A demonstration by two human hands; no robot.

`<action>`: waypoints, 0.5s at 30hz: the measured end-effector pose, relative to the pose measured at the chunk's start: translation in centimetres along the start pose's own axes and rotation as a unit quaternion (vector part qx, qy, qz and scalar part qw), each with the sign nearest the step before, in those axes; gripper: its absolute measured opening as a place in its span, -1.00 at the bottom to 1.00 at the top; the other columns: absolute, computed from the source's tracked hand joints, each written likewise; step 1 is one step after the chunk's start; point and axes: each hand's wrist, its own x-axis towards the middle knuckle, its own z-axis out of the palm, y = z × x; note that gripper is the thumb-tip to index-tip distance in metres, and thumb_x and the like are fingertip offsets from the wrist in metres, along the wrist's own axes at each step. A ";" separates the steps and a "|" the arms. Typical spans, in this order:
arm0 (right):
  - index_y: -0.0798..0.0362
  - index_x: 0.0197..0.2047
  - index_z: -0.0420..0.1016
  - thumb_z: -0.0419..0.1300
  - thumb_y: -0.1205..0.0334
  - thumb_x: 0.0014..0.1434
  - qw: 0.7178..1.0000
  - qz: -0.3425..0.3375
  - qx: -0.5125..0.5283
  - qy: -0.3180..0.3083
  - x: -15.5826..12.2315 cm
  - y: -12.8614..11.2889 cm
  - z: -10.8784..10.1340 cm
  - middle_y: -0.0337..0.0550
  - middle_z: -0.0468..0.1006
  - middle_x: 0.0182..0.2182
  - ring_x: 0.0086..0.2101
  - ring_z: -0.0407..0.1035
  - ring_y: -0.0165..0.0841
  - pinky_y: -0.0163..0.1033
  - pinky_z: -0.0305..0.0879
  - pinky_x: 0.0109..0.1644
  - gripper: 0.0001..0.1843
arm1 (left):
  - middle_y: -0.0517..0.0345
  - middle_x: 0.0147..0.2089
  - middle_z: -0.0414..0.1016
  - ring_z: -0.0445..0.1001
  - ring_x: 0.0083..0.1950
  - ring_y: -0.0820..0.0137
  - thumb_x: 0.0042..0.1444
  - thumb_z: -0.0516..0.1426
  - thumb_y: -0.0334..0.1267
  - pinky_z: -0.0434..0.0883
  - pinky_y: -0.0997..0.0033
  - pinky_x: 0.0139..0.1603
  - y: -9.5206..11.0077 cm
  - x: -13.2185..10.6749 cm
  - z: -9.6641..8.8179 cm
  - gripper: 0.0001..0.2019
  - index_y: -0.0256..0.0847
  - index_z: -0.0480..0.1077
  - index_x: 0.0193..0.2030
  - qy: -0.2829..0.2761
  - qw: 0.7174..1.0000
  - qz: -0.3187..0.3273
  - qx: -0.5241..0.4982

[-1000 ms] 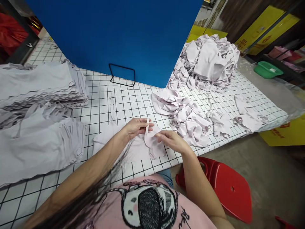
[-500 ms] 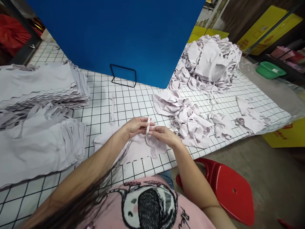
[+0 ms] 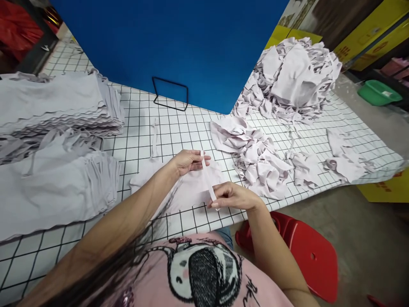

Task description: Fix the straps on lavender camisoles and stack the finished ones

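My left hand (image 3: 189, 160) pinches the far end of a narrow pale lilac fabric strip (image 3: 208, 177). My right hand (image 3: 232, 196) pinches the near end, so the strip runs taut between them just above the white gridded table (image 3: 179, 132). Under the strip a flat lilac fabric piece (image 3: 188, 187) lies on the table near its front edge. Both hands are closed in a pinch.
Tall stacks of folded lilac fabric (image 3: 54, 140) fill the left side. A loose heap of cut pieces (image 3: 255, 155) lies right of my hands, a bigger pile (image 3: 294, 79) farther back. A blue board (image 3: 172, 47) stands behind; a red stool (image 3: 306, 251) is below right.
My right hand has slid toward me along the strip, pulling it out straight. My left hand stayed holding the far end. The view shifted slightly.
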 end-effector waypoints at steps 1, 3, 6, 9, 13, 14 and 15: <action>0.09 -0.21 0.67 0.29 0.00 0.16 1.000 -0.013 0.005 -0.013 -0.3 -0.1 -0.3 -0.14 0.54 -0.33 -0.33 0.39 -0.39 -0.27 0.30 -0.22 -0.68 | -0.22 -0.01 0.58 0.63 -0.22 0.32 0.03 0.22 -0.56 0.53 0.48 -0.28 0.0 0.1 0.0 -0.81 -0.39 0.47 -0.18 0.004 1.000 0.004 0.000; 0.07 -0.21 0.68 0.30 0.05 0.17 0.999 -0.045 0.029 -0.009 -0.4 0.0 -0.9 -0.13 0.50 -0.31 -0.27 0.38 -0.37 -0.24 0.29 -0.16 -0.73 | -0.21 -0.05 0.60 0.63 -0.25 0.32 0.02 0.23 -0.55 0.53 0.45 -0.26 0.1 0.2 0.0 -0.82 -0.39 0.47 -0.20 0.006 1.000 0.012 0.001; 0.02 -0.22 0.67 0.30 0.06 0.17 0.987 -0.083 0.078 0.114 1.0 0.5 -1.9 -0.21 0.41 -0.41 -0.38 0.26 -0.44 -0.27 0.22 -0.26 -0.77 | -0.18 -0.12 0.61 0.61 -0.27 0.35 0.03 0.26 -0.49 0.52 0.42 -0.23 0.3 -0.4 -0.1 -0.83 -0.40 0.50 -0.19 0.005 0.999 0.027 0.025; 0.01 -0.22 0.64 0.28 0.00 0.16 0.958 -0.077 0.124 0.249 3.6 1.0 -2.5 -0.29 0.31 -0.51 -0.50 0.08 -0.49 -0.30 0.09 -0.40 -0.73 | -0.14 -0.15 0.62 0.60 -0.23 0.35 0.00 0.33 -0.35 0.50 0.42 -0.22 0.4 -1.7 -0.3 -0.72 -0.38 0.52 -0.12 0.017 0.996 0.049 0.071; 0.04 -0.28 0.60 0.32 -0.06 0.07 0.934 -0.081 0.136 0.321 6.5 0.9 -2.6 -0.26 0.38 -0.48 -0.46 0.13 -0.47 -0.30 0.13 -0.37 -0.68 | -0.08 -0.14 0.62 0.56 -0.24 0.39 -0.01 0.34 -0.18 0.42 0.48 -0.29 0.1 -3.8 0.0 -0.72 -0.30 0.56 -0.18 0.016 0.989 0.085 0.117; 0.04 -0.29 0.60 0.33 -0.06 0.06 0.930 -0.083 0.136 0.331 6.9 0.8 -2.5 -0.24 0.41 -0.46 -0.45 0.16 -0.47 -0.29 0.15 -0.34 -0.67 | -0.06 -0.16 0.62 0.56 -0.25 0.41 0.00 0.34 -0.18 0.41 0.49 -0.30 0.0 -4.2 0.1 -0.74 -0.30 0.56 -0.21 0.012 0.987 0.099 0.123; 0.05 -0.30 0.59 0.33 -0.07 0.06 0.927 -0.081 0.132 0.342 7.2 0.8 -2.3 -0.22 0.44 -0.43 -0.43 0.20 -0.46 -0.29 0.18 -0.32 -0.67 | -0.05 -0.19 0.62 0.55 -0.27 0.42 -0.01 0.33 -0.19 0.40 0.49 -0.30 -0.1 -4.5 0.3 -0.76 -0.30 0.57 -0.24 0.008 0.985 0.114 0.128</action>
